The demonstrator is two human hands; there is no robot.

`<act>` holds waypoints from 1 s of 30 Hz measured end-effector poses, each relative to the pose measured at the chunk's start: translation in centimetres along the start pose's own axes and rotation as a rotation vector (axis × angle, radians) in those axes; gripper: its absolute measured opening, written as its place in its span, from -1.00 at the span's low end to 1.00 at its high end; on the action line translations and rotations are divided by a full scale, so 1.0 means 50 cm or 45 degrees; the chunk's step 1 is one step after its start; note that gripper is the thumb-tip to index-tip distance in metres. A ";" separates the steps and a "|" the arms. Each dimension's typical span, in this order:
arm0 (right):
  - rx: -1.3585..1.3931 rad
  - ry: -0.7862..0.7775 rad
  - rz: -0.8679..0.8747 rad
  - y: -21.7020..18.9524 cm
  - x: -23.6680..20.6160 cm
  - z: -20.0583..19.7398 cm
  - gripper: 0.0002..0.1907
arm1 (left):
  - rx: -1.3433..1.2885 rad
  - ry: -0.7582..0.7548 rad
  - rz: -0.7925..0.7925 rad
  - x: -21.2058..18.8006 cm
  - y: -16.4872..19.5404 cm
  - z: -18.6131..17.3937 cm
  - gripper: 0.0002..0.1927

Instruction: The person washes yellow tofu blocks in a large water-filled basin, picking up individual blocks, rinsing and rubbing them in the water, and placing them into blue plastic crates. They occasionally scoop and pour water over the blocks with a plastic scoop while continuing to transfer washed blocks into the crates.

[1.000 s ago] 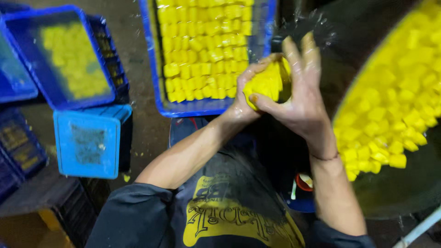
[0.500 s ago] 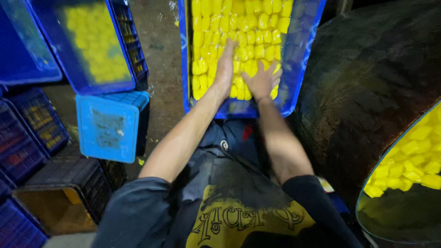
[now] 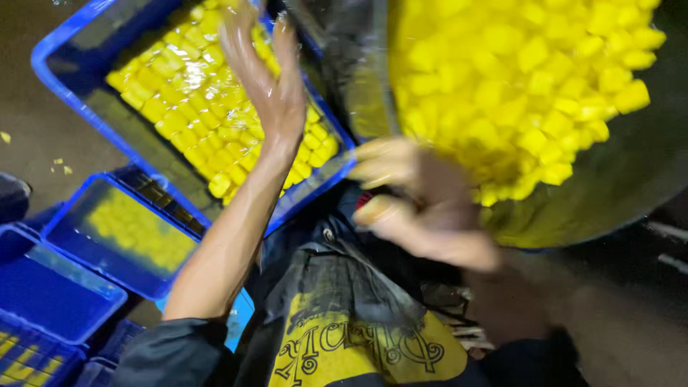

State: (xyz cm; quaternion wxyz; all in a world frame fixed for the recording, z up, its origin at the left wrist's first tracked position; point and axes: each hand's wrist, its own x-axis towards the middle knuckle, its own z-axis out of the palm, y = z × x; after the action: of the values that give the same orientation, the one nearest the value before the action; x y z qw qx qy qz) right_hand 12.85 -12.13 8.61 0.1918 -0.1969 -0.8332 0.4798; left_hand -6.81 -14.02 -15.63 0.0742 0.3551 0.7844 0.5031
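My left hand (image 3: 269, 82) hovers wet and spread, palm down, over a blue plastic crate (image 3: 79, 36) that holds rows of yellow cubes (image 3: 193, 107). It holds nothing. My right hand (image 3: 416, 208) is blurred by motion, fingers apart and empty, at the near rim of a large dark round pan (image 3: 616, 186). The pan is heaped with yellow cubes (image 3: 516, 86) lying in liquid.
A second blue crate (image 3: 72, 247) with yellow cubes stands lower left, above more stacked blue crates (image 3: 43, 308). Dark wet floor (image 3: 36, 122) with a few yellow scraps lies at the left. My dark apron with a yellow patch (image 3: 344, 337) fills the bottom centre.
Both hands have left the crate, where they were pressing cubes into rows. The left has lifted off, the right has swung to the pan. The view has turned right.
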 end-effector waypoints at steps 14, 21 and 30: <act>-1.216 -0.468 0.080 0.568 -0.148 -0.320 -0.80 | 1.042 -1.663 1.367 -0.029 0.248 0.484 -0.79; -0.410 -0.155 0.240 0.623 0.003 -0.467 -0.75 | 0.354 -1.194 0.450 0.025 0.255 0.445 -0.75; -1.084 0.204 0.082 0.718 0.199 -0.478 -0.56 | 0.427 -0.334 0.312 0.052 0.257 0.530 -0.55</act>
State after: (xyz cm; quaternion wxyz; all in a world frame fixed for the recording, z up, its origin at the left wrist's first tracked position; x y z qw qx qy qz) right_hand 21.75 26.86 -10.38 0.1426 -0.3209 -0.9327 0.0822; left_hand 10.02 10.26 -16.98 0.0537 0.5173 0.7916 0.3208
